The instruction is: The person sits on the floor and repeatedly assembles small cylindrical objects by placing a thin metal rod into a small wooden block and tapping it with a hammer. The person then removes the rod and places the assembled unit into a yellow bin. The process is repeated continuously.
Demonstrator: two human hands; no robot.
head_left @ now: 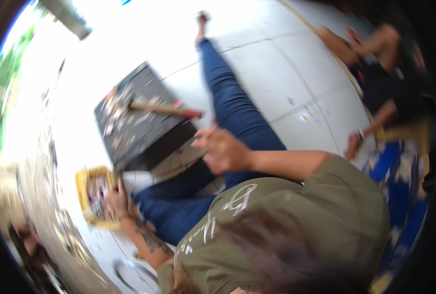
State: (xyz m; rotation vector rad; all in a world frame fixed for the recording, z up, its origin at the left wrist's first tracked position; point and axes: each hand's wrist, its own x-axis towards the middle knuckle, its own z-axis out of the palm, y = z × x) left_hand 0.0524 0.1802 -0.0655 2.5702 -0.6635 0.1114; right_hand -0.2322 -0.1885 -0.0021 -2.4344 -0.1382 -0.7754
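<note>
My left hand [118,202] reaches over the near edge of a yellow basket [82,188] at the left. Its thumb is stretched out, and the other fingers are blurred against the small pale and purplish pieces [98,190] inside. My right hand [223,151] is raised above my lap, fingers loosely bent and apart, with no object visible in it. Just beyond it stands a dark block [144,134] with a flat top. A hammer [161,109] with a wooden handle and a red grip end lies across that top, beside scattered light fragments [117,105].
My legs in blue trousers [235,103] extend around the block over white floor tiles [296,73]. Another person's hand [353,145] rests at the right, near a blue and white patterned sack [391,161]. A dark ring-shaped cable or band [125,277] lies at the lower left.
</note>
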